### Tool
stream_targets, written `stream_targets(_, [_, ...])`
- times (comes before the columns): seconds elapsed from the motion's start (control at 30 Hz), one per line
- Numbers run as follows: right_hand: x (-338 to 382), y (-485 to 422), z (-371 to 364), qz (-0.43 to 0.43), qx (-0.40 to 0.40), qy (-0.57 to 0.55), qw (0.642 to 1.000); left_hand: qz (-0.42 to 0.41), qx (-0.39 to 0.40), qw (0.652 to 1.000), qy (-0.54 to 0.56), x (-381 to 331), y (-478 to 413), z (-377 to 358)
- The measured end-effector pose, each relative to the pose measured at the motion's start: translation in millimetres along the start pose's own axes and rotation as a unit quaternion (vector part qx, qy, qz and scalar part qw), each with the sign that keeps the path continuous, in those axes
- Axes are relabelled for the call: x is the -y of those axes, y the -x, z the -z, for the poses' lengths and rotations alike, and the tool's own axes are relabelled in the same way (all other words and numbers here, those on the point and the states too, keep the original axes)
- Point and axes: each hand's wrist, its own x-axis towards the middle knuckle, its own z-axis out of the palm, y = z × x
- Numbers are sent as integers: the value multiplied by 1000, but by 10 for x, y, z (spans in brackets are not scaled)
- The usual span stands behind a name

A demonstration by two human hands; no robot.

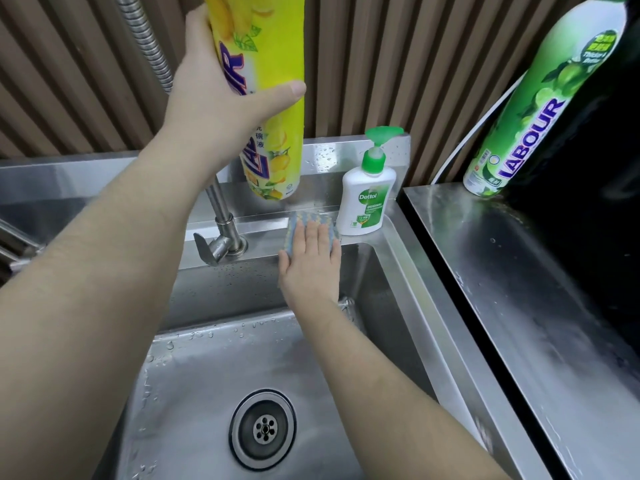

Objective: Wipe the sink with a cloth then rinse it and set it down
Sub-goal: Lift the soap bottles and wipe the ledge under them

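- Two bare forearms are reaching out over the sink (194, 368), whose basin, with the round drain (262, 430) nearest the camera, is showing water droplets on its floor and back wall.
- Beyond the basin, the right hand (310, 268) is pressing flat on the cloth (311, 226), a blue and yellow striped pad lying on the sink's back ledge; the fingers (313, 235) are lying extended and nearly together on top of it, pinning rather than gripping it.
- Just to the right of those fingers a white pump bottle (366, 199) with a green top is standing on the ledge, reading "Dettol" and "ORIGINAL"; the smaller print is too fine to read.
- To their left the tap (221, 233) is rising from the ledge.
- Above and beyond, the left hand (221, 98) is holding a yellow bottle (263, 98) lifted clear of the ledge, thumb and fingers wrapped round it; part of a purple brand name and some Chinese characters are showing.
- Far right, on the steel counter (519, 271), a green bottle (530, 116) is reading "LABOUR".
- Judging progress: wiping appears under way at the ledge; rinsing the cloth and setting it down are not yet done.
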Motion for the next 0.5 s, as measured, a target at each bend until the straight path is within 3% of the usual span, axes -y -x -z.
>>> stream_targets(0.17, [-299, 135, 145, 91, 1, -76, 993, 60, 27, 998, 12, 285, 183, -97])
stream_targets(0.27, [-527, 364, 355, 4, -27, -240, 970, 92, 29, 995, 10, 420, 275, -208])
stream_targets(0.33, [-658, 485, 512, -88, -8, -369, 925, 105, 31, 994, 20, 460, 339, -306])
stream_targets(0.4, [-758, 563, 670, -124, -40, -415, 901, 109, 36, 993, 27, 494, 400, -409])
stream_targets(0.5, [-817, 644, 976, -122, -83, -430, 891, 102, 26, 994, 34, 524, 446, -497])
